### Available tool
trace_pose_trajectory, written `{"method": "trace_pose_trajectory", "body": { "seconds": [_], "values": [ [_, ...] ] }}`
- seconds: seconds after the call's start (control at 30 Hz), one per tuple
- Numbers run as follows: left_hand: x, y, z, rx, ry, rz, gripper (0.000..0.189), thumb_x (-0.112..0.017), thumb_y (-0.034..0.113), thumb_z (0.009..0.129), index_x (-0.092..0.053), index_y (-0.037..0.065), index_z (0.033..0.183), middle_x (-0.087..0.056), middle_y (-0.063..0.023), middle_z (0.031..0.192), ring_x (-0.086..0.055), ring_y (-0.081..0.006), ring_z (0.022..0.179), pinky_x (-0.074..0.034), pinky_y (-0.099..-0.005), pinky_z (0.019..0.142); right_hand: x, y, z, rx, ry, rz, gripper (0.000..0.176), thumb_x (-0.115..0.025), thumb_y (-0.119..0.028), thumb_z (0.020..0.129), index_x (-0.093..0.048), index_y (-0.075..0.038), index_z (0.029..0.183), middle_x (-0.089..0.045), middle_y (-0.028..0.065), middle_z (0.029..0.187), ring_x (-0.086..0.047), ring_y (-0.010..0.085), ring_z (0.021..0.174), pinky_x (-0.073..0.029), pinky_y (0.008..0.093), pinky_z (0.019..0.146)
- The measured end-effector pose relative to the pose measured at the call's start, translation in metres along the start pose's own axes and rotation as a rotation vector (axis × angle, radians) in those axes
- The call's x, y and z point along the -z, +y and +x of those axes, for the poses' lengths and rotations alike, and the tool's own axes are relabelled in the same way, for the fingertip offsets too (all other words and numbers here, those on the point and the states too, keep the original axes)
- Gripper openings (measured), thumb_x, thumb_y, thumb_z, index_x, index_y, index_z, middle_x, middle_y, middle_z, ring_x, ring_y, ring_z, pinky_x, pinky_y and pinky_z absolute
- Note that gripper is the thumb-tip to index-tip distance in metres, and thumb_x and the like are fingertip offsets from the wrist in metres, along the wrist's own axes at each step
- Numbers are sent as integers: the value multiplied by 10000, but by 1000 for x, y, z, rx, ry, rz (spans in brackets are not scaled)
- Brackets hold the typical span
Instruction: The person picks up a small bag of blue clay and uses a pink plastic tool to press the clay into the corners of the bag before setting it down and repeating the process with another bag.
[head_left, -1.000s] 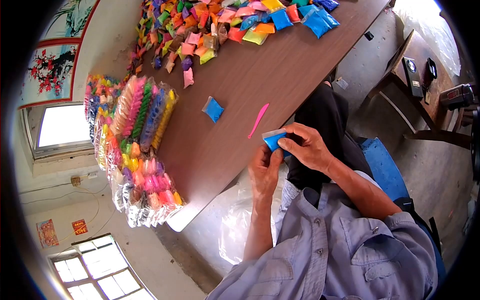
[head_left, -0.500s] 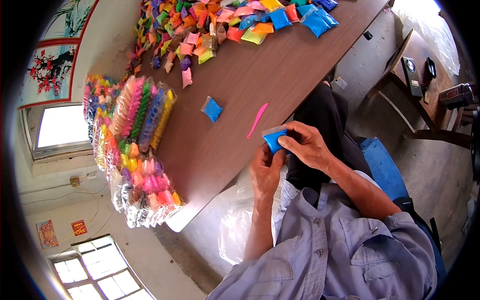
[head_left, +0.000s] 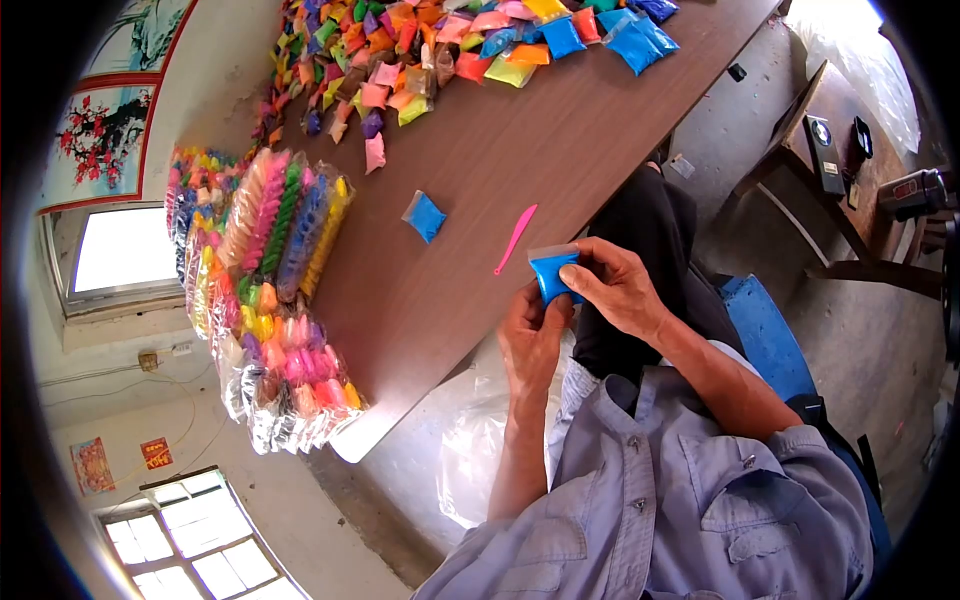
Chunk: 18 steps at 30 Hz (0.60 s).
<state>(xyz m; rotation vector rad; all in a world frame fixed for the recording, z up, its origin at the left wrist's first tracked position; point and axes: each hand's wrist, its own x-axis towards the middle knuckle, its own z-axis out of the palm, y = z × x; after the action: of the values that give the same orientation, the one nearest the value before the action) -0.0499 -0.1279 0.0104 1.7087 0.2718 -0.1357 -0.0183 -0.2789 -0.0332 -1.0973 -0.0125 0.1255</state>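
A small clear packet filled with blue, clay-like material (head_left: 552, 274) is held between my two hands, just off the table's front edge. My right hand (head_left: 622, 290) pinches its right side, thumb across the front. Below it, my left hand (head_left: 533, 330) has its thumb and fingers closed on the packet's lower part; the fingertips are partly hidden. The packet's clear top strip faces up toward the table. Close by on the tabletop lies a thin pink plastic knife (head_left: 516, 240). Further left rests another blue packet (head_left: 424, 217), touched by neither hand.
Many colourful packets (head_left: 400, 60) are heaped along the far side of the brown table (head_left: 450, 290). Bagged bundles of colourful packets (head_left: 285, 230) stand at its left end. A blue stool (head_left: 765, 335) and a small wooden table (head_left: 850, 180) are to the right.
The held packet has shifted slightly and turned, so more of its blue front shows. My right hand has moved a little up; both hands keep their grip.
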Motion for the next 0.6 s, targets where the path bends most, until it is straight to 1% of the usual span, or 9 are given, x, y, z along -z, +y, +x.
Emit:
{"method": "trace_pose_trajectory", "body": {
  "seconds": [0.13, 0.2, 0.23, 0.3, 0.33, 0.4, 0.5, 0.6],
  "values": [
    [4, -1, 0, 7, 7, 20, 294, -747, 108, 986, -660, -58, 1213, -758, -90, 938, -688, -121, 837, -561, -279, 810, 1, -3, 0, -32, 4, -21, 179, -734, -167, 1039, -724, -13, 1130, -655, 0, 926, -599, 67, 837, -512, 238, 720],
    [7, -1, 1, 2, -50, 97, 380, -747, 122, 1008, -636, -79, 1311, -758, -107, 1030, -708, -140, 915, -597, -304, 842, 3, 0, 0, -4, -1, -52, 166, -732, -152, 1036, -728, -7, 1117, -660, 1, 933, -606, 68, 831, -517, 239, 731],
    [8, 0, 1, 2, -51, 97, 380, -747, 122, 1008, -636, -79, 1311, -758, -107, 1030, -708, -140, 915, -597, -304, 842, 3, 0, -1, -4, 0, -53, 166, -732, -152, 1036, -728, -7, 1117, -660, 1, 933, -606, 68, 831, -517, 239, 731],
    [8, 5, -1, -25, -62, 57, 381, -744, 150, 1022, -642, -73, 1313, -755, -110, 1060, -703, -153, 978, -587, -311, 870, 3, 0, -2, 38, -23, -69, 155, -740, -141, 1027, -734, -3, 1097, -670, 6, 937, -605, 70, 824, -514, 241, 732],
    [8, 4, 0, -24, -62, 56, 381, -744, 150, 1022, -642, -73, 1313, -755, -110, 1060, -703, -153, 978, -587, -311, 870, 3, 0, -2, 38, -23, -69, 155, -740, -141, 1027, -734, -3, 1097, -670, 6, 937, -605, 70, 824, -514, 241, 732],
    [9, 3, 0, -74, -26, 5, 352, -737, 196, 1009, -696, -28, 1277, -745, -75, 1082, -670, -122, 962, -550, -302, 863, 2, 0, -3, 90, -49, -147, 146, -749, -133, 1015, -736, -2, 1080, -668, 6, 920, -599, 71, 815, -505, 242, 719],
    [12, -2, 1, -102, -7, 45, 320, -732, 206, 1018, -717, -24, 1239, -742, -54, 1070, -656, -106, 958, -534, -290, 873, 4, -5, -3, 49, -78, -204, 138, -749, -130, 1010, -738, -8, 1072, -666, 7, 904, -599, 72, 808, -505, 245, 716],
    [14, -3, 1, -130, -10, 89, 317, -723, 212, 1028, -717, -27, 1236, -742, -46, 1058, -649, -98, 960, -524, -278, 877, 3, -2, -2, 30, -67, -159, 137, -746, -137, 1009, -741, -17, 1074, -660, 6, 895, -594, 74, 800, -499, 248, 707]
  ]
}}
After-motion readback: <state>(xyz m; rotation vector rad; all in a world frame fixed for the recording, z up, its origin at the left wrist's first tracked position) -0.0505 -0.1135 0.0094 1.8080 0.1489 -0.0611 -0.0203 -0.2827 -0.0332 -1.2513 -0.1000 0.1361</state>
